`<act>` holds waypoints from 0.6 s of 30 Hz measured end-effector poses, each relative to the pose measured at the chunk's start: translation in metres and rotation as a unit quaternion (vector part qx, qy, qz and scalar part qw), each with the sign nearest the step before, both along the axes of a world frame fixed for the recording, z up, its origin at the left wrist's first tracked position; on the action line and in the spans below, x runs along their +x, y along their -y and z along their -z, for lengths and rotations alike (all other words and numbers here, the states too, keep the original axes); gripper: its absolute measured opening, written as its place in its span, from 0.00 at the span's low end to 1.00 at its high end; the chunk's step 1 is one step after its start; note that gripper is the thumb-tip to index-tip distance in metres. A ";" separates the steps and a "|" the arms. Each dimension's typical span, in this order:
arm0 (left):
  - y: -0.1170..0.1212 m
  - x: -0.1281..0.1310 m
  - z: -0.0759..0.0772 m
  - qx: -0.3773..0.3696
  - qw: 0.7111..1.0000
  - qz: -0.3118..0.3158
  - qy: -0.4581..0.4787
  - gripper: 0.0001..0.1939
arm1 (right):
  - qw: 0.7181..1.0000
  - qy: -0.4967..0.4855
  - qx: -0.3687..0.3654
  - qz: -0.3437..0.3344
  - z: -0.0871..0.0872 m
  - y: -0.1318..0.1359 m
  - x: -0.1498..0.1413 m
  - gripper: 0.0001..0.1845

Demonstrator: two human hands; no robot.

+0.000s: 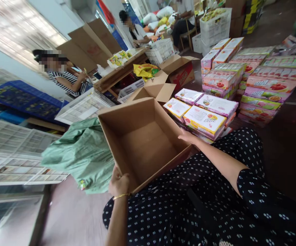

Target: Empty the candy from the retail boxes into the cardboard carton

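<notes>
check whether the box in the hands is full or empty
Empty: the cardboard box, gripped by the left hand and right hand, shows bare inner walls and bottom.

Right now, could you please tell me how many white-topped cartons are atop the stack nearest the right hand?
4: small purple carton at back left, large purple carton at back right, small yellow carton at front left, large yellow carton at front right. None on top appears hidden.
</notes>
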State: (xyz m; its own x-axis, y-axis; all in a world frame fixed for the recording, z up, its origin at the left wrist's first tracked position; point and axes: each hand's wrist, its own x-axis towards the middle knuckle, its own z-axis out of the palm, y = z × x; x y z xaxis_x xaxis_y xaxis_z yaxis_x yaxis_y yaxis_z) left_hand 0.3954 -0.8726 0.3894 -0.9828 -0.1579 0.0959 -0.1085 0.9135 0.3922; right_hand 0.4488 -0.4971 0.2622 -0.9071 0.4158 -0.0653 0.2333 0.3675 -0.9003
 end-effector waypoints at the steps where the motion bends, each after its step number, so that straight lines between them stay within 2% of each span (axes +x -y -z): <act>1: -0.008 0.005 0.002 0.014 1.000 -0.018 0.019 0.36 | 0.999 0.033 0.008 -0.004 0.000 -0.002 0.003 0.50; 4: -0.022 0.023 0.010 0.064 0.995 -0.048 0.059 0.39 | 0.997 0.072 0.034 -0.002 0.005 0.000 0.020 0.48; 9: -0.017 0.063 0.018 0.075 0.990 -0.088 0.081 0.40 | 0.980 0.083 0.180 0.027 0.009 0.012 0.054 0.44; 14: -0.011 0.088 0.021 0.051 0.987 -0.093 0.124 0.38 | 0.953 0.127 0.274 0.019 -0.009 0.017 0.066 0.34; 16: -0.007 0.087 0.032 0.053 0.985 -0.086 0.137 0.36 | 0.938 0.155 0.311 0.011 -0.018 0.020 0.065 0.31; 18: -0.002 0.081 0.050 0.069 0.982 -0.076 0.158 0.35 | 0.924 0.174 0.340 0.005 -0.025 0.023 0.061 0.30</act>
